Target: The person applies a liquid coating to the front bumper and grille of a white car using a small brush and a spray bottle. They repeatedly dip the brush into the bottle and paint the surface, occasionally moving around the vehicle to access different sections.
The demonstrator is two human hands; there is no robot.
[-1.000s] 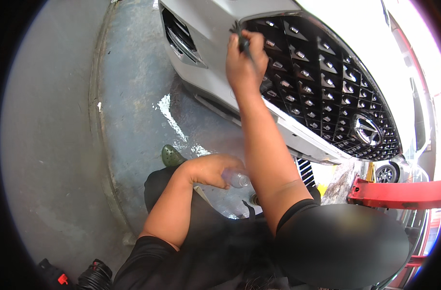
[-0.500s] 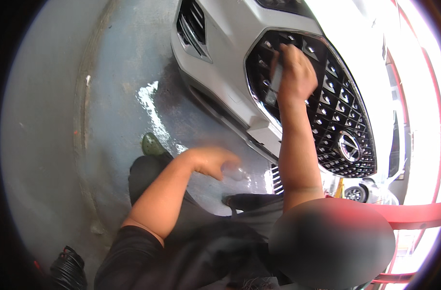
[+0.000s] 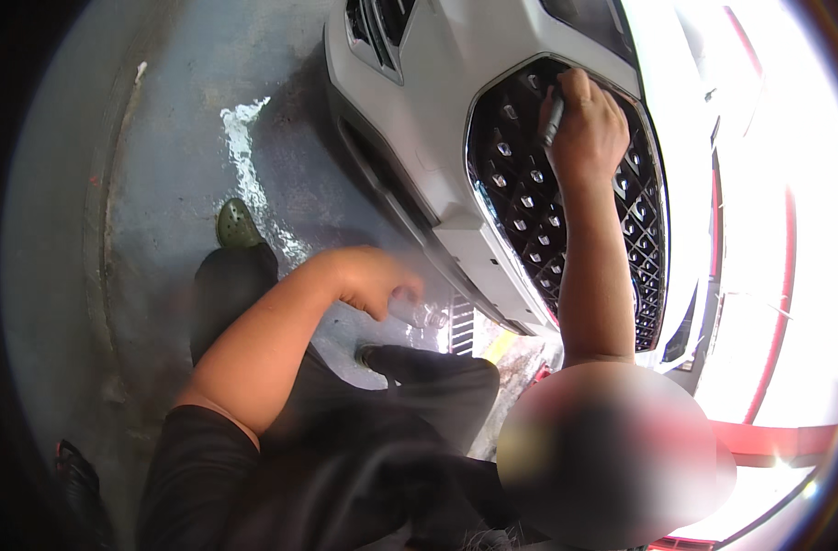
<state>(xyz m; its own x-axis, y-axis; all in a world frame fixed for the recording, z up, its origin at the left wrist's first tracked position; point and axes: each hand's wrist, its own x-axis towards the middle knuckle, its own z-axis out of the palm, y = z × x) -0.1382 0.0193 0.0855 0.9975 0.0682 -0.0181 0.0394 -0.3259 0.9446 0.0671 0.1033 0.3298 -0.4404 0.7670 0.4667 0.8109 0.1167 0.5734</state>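
My right hand [image 3: 591,133] is raised to the black front grille [image 3: 529,197] of a white car. Its fingers are closed round a slim grey-handled tool [image 3: 554,121], held at a slant against the grille's upper part; the working end is hidden or too blurred to make out. Lower and to the left, clear of the bumper [image 3: 410,119], my left hand [image 3: 371,280] grips a clear plastic bottle [image 3: 421,315], pointing right. The grille is studded with small shiny pieces and edged with a chrome rim.
Wet, shining patches [image 3: 244,156] lie on the grey floor. Below the bumper is a slotted floor drain [image 3: 461,326]. My foot in a green clog [image 3: 237,224] is left of the car. A black coiled thing [image 3: 79,473] lies lower left; a red bar [image 3: 772,441] crosses the lower right.
The view has shifted, so the car and floor sit differently. My right hand stays at the grille, with the tool now turned to show its handle. My left hand still holds the bottle.
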